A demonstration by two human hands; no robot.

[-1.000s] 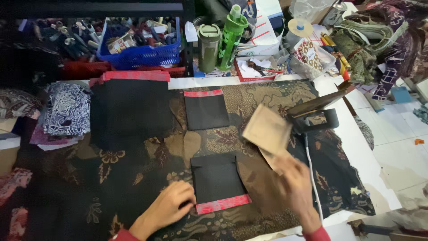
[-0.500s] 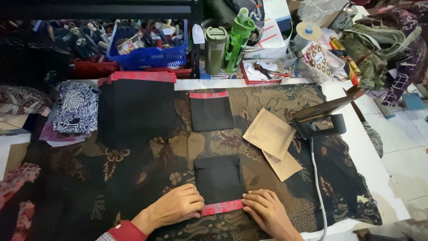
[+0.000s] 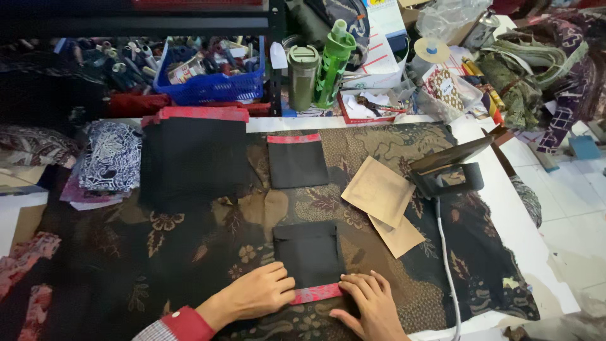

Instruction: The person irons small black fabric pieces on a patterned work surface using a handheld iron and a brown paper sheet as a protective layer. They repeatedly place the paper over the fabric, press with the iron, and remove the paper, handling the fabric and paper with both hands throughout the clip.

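Note:
A small black fabric piece (image 3: 308,252) with a red patterned strip (image 3: 315,294) along its near edge lies on the dark batik-covered table (image 3: 189,252). My left hand (image 3: 255,292) rests flat at the strip's left end, fingers touching the black cloth. My right hand (image 3: 372,303) presses down at the strip's right end, fingers spread. A second black piece with a red top band (image 3: 297,160) lies farther back. Two brown paper templates (image 3: 382,199) sit to the right of the pieces.
An iron (image 3: 451,167) stands tilted at the right with its white cord (image 3: 447,265) trailing toward me. A stack of black cloth (image 3: 192,158) lies at back left, folded prints (image 3: 110,161) beside it. A blue basket (image 3: 211,72) and two green bottles (image 3: 319,66) line the back.
My right hand laid down the brown paper template it held near the iron and came to the red strip. My left hand stayed at the strip's left end.

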